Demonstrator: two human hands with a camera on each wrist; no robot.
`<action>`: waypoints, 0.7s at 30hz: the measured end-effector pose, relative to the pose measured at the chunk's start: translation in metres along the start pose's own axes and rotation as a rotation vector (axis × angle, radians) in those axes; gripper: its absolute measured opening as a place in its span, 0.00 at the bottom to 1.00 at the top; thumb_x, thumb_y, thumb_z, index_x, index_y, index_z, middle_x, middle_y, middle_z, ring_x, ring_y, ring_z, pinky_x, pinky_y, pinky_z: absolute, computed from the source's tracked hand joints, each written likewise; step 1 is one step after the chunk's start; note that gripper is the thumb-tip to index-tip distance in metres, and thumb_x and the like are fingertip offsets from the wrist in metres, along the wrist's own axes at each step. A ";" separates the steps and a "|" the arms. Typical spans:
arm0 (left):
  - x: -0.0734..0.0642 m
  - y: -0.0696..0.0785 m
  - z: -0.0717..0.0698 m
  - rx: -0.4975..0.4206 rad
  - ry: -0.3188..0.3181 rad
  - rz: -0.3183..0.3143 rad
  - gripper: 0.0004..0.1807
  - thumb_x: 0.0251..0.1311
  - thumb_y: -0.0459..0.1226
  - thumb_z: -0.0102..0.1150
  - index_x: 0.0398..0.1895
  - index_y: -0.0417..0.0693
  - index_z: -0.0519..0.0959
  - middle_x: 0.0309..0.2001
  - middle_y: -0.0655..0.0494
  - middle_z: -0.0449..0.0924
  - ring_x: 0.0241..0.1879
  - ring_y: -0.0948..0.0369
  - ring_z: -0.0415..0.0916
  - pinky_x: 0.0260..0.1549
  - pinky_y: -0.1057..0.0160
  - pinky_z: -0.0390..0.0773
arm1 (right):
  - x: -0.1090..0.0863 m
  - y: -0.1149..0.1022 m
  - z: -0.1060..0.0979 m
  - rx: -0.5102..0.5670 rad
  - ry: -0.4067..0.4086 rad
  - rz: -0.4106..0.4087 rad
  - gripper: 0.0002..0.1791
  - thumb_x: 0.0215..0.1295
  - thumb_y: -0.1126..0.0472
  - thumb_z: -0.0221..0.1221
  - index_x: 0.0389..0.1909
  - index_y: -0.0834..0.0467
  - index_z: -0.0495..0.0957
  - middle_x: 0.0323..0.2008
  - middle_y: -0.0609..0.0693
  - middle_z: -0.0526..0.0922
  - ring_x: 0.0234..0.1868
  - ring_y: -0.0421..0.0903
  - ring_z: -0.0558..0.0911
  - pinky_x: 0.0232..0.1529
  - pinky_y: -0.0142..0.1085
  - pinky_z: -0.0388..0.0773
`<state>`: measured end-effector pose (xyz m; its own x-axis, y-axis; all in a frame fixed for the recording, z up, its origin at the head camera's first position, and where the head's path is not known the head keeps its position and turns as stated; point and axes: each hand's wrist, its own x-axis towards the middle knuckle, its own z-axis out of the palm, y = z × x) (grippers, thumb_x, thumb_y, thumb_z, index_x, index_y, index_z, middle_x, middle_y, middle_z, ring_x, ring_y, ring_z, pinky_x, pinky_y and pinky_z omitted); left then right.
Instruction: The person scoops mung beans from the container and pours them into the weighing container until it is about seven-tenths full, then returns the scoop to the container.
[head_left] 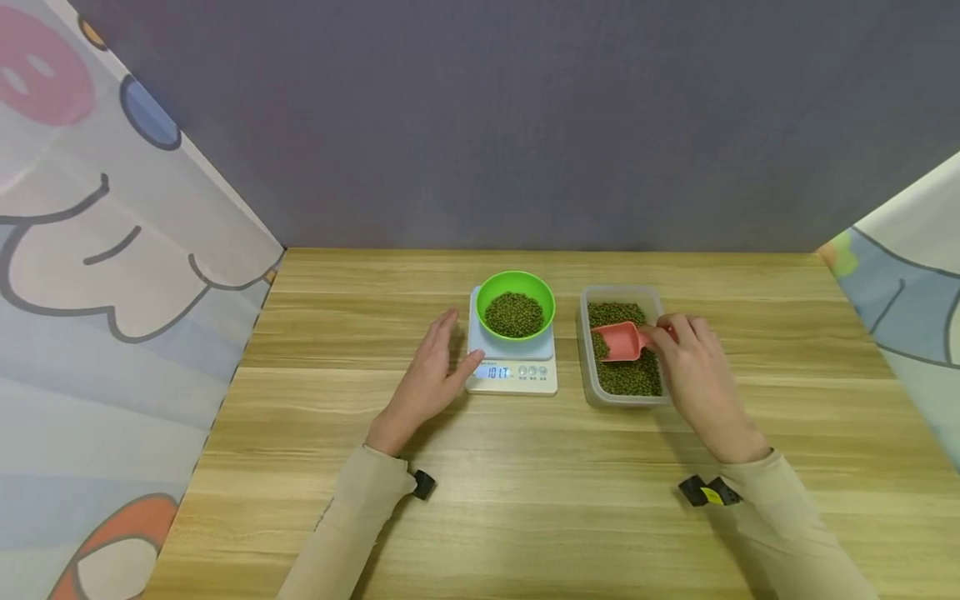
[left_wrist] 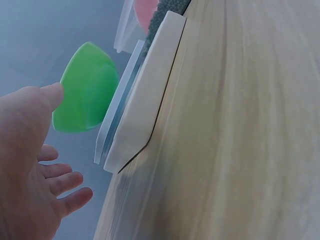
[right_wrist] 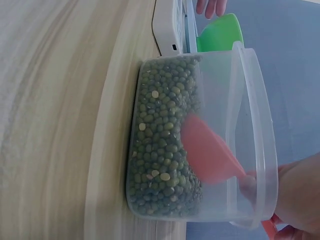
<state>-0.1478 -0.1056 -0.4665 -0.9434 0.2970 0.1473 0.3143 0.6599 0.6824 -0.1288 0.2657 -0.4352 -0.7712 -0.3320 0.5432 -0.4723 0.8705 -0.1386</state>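
My right hand [head_left: 700,377] grips the handle of a pink scoop [head_left: 621,342], whose bowl rests in the mung beans [head_left: 630,380] inside a clear plastic tub [head_left: 592,392]. A few beans lie at the scoop's front lip. Through the tub wall in the right wrist view, the scoop [right_wrist: 210,152] dips into the beans. My left hand [head_left: 429,375] is held beside the kitchen scale [head_left: 512,385], fingers extended and holding nothing. On the scale's platform sits a green bowl [head_left: 516,283] with mung beans in it. The lit display appears to read 101.7.
Scale and tub stand side by side on a wooden table [head_left: 480,483], a narrow gap between them. A dark grey panel [head_left: 525,125] rises behind the table. Cartoon-printed sheets [head_left: 112,333] border the left and right sides.
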 end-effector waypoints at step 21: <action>0.000 0.000 0.000 0.001 -0.007 0.001 0.45 0.76 0.57 0.49 0.81 0.36 0.49 0.81 0.38 0.51 0.80 0.45 0.49 0.78 0.44 0.53 | -0.005 0.012 -0.008 0.168 -0.008 -0.003 0.14 0.56 0.79 0.68 0.44 0.68 0.84 0.42 0.63 0.78 0.41 0.59 0.72 0.41 0.44 0.65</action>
<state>-0.1473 -0.1057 -0.4660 -0.9424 0.3024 0.1426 0.3151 0.6607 0.6813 -0.1272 0.2805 -0.4326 -0.7729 -0.3377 0.5372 -0.5385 0.7969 -0.2739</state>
